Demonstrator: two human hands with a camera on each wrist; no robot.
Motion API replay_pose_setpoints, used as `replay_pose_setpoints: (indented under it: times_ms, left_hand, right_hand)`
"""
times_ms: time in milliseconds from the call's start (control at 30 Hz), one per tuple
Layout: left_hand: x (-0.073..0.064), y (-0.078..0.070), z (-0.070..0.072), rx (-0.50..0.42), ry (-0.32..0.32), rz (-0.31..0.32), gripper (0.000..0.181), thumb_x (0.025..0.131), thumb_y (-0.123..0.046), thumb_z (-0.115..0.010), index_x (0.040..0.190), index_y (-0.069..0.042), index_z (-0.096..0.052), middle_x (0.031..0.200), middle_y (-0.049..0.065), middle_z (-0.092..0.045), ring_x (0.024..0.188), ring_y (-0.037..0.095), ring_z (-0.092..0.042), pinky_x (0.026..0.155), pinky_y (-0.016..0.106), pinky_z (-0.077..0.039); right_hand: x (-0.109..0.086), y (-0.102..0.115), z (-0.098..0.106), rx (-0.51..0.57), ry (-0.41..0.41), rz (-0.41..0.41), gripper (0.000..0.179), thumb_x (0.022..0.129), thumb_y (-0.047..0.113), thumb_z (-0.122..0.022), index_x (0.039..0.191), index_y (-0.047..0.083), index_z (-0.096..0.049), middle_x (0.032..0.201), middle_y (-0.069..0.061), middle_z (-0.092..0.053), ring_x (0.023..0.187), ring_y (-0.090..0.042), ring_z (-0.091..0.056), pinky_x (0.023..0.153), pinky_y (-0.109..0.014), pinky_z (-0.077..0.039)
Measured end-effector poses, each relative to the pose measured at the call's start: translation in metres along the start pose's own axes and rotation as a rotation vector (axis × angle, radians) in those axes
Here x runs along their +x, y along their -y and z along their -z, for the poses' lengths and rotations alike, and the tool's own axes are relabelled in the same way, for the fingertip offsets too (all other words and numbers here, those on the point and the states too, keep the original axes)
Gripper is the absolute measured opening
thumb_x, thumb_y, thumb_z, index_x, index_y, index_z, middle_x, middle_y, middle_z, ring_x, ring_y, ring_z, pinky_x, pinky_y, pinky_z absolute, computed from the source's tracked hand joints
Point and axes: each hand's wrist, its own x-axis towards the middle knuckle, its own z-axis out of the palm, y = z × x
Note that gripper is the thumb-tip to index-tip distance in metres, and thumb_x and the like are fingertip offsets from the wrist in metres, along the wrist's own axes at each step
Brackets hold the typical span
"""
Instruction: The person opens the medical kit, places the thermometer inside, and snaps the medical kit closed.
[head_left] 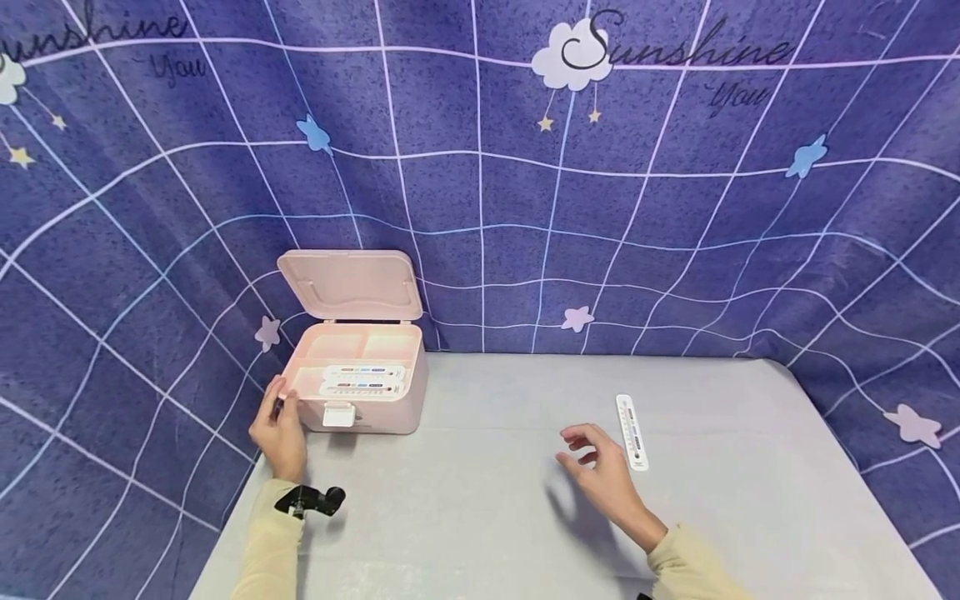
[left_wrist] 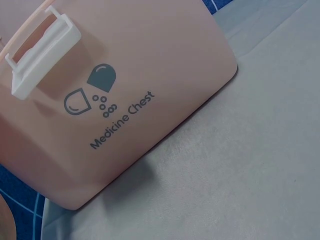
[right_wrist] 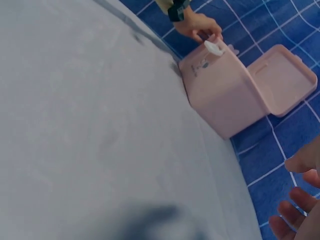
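A pink medicine chest (head_left: 397,412) with its lid (head_left: 352,283) raised stands at the left of the table. Inside its front compartment lie two white thermometers (head_left: 363,388), flat strips with printed scales. My left hand (head_left: 281,433) holds the chest's front left corner, fingertips at the rim. The white latch (left_wrist: 45,55) hangs out from the front wall, above the words "Medicine Chest". Another white thermometer (head_left: 632,433) lies on the table at the right. My right hand (head_left: 606,479) hovers just left of it, fingers loosely bent, nothing between them.
The grey-covered table (head_left: 480,500) carries the chest and the loose thermometer. A blue patterned cloth (head_left: 517,192) hangs behind and along the sides. Smaller compartments (head_left: 337,346) sit at the back of the chest. A black wrist mount (head_left: 311,500) projects from my left sleeve.
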Motion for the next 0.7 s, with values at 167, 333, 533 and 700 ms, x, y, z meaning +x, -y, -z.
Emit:
replay_pose_setpoints:
  times_ms: [167,333,533,700]
  left_hand:
    - [0.0,0.0,-0.002,-0.002,-0.008,-0.01,0.031,0.086,0.004,-0.062,0.117,0.01,-0.062,0.128,0.024,-0.054,0.124,0.025,-0.049,0.107,0.036,-0.035]
    - [-0.001,0.001,-0.001,0.002,-0.014,-0.018,0.032,0.086,0.005,-0.061,0.117,0.009,-0.062,0.128,0.024,-0.055,0.123,0.025,-0.049,0.107,0.036,-0.036]
    - [-0.001,0.001,0.0,-0.005,-0.021,-0.026,0.031,0.086,0.005,-0.061,0.116,0.01,-0.062,0.127,0.025,-0.055,0.123,0.026,-0.05,0.106,0.034,-0.036]
    - [0.0,0.0,-0.001,-0.014,-0.015,-0.012,0.031,0.086,0.004,-0.061,0.117,0.01,-0.062,0.128,0.024,-0.055,0.123,0.025,-0.05,0.107,0.033,-0.035]
  right_hand:
    - [-0.006,-0.011,0.009,-0.066,-0.054,-0.019,0.031,0.07,-0.006,-0.077,0.095,0.007,-0.066,0.095,-0.003,-0.065,0.083,-0.017,-0.058,0.062,-0.037,-0.055]
    - [-0.009,-0.021,0.018,-0.135,-0.128,-0.053,0.032,0.069,-0.005,-0.079,0.097,0.003,-0.066,0.095,-0.006,-0.064,0.083,-0.015,-0.056,0.062,-0.036,-0.055]
    - [-0.011,-0.032,0.028,-0.156,-0.184,-0.105,0.036,0.068,-0.007,-0.078,0.1,0.003,-0.065,0.095,-0.009,-0.062,0.082,-0.022,-0.057,0.062,-0.037,-0.054]
    - [-0.013,-0.042,0.036,-0.19,-0.213,-0.124,0.039,0.066,-0.008,-0.077,0.103,0.0,-0.064,0.095,-0.014,-0.061,0.08,-0.028,-0.057,0.062,-0.031,-0.052]
